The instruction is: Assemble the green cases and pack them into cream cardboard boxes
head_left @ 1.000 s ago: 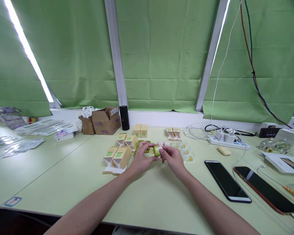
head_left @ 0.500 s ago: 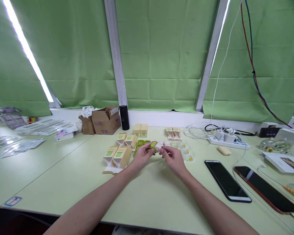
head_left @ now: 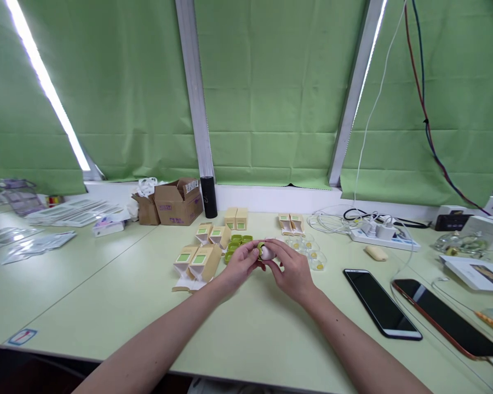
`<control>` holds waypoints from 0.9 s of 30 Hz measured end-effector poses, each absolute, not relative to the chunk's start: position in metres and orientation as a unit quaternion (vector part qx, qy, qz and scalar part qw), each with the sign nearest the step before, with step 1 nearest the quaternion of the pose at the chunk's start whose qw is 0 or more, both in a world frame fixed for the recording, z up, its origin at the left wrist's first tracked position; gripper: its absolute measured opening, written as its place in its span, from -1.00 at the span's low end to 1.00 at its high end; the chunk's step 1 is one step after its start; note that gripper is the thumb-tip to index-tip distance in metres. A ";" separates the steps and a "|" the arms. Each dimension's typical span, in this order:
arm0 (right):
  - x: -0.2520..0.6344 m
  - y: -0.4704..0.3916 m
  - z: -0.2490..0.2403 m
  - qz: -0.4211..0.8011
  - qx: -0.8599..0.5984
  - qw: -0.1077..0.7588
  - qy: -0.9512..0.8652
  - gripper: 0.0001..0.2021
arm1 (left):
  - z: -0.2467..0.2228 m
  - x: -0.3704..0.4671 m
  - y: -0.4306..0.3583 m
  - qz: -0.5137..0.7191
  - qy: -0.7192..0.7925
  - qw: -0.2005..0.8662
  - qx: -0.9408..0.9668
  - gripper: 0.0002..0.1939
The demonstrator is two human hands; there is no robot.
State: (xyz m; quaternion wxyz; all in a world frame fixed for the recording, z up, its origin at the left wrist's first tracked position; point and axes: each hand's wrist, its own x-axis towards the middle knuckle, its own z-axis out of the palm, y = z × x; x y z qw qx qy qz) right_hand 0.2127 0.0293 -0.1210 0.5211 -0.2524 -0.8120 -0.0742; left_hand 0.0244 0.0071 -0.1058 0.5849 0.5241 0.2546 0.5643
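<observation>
Over the middle of the pale table (head_left: 246, 328), my left hand (head_left: 242, 261) grips a small green holder (head_left: 260, 251). My right hand (head_left: 291, 269) closes its fingers on a white rounded piece (head_left: 267, 252) that sits against the green holder's opening. Several green cups (head_left: 235, 244) stand just behind and left of my left hand. Clear plastic domes with yellow spots (head_left: 312, 254) lie beyond my right hand. Small cardboard boxes with green labels (head_left: 205, 261) are to the left, and the fingers hide part of the held pieces.
Two phones (head_left: 382, 302) (head_left: 447, 317) lie at the right. A power strip (head_left: 384, 239) with tangled cables and a beige oval case (head_left: 376, 253) are behind them. A cardboard carton (head_left: 178, 203) and a black cylinder (head_left: 208, 197) stand at the back left.
My right hand has moved left and its fingers have closed round the white piece. The green holder has turned, and the white piece is now more covered by my fingers.
</observation>
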 end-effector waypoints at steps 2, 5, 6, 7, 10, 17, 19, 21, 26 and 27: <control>0.212 0.030 -0.122 -0.083 -0.253 0.521 -0.811 -0.65 | -0.104 0.025 0.006 0.558 0.273 0.563 0.546 -0.42; 0.211 0.031 -0.123 -0.085 -0.263 0.522 -0.807 -0.65 | -0.102 0.027 0.002 0.551 0.287 0.532 0.575 -0.37; 0.211 0.031 -0.123 -0.088 -0.265 0.522 -0.806 -0.64 | -0.102 0.027 0.000 0.550 0.289 0.525 0.582 -0.36; 0.211 0.030 -0.123 -0.094 -0.266 0.523 -0.804 -0.63 | -0.102 0.028 -0.001 0.548 0.289 0.521 0.587 -0.33; 0.210 0.029 -0.122 -0.125 -0.259 0.520 -0.804 -0.63 | -0.105 0.029 -0.003 0.544 0.291 0.512 0.598 -0.29; 0.210 0.028 -0.122 -0.193 -0.253 0.497 -0.808 -0.65 | -0.111 0.027 0.002 0.551 0.297 0.504 0.595 -0.27; 0.210 0.027 -0.123 -0.202 -0.254 0.495 -0.806 -0.65 | -0.112 0.027 0.003 0.559 0.296 0.503 0.590 -0.30; 0.210 0.027 -0.123 -0.207 -0.259 0.491 -0.806 -0.65 | -0.112 0.027 0.003 0.566 0.296 0.499 0.585 -0.33; 0.208 0.026 -0.121 -0.195 -0.259 0.476 -0.818 -0.62 | -0.111 0.031 0.003 0.597 0.312 0.471 0.569 -0.44; 0.208 0.026 -0.120 -0.193 -0.257 0.475 -0.819 -0.63 | -0.110 0.032 0.003 0.604 0.317 0.464 0.565 -0.46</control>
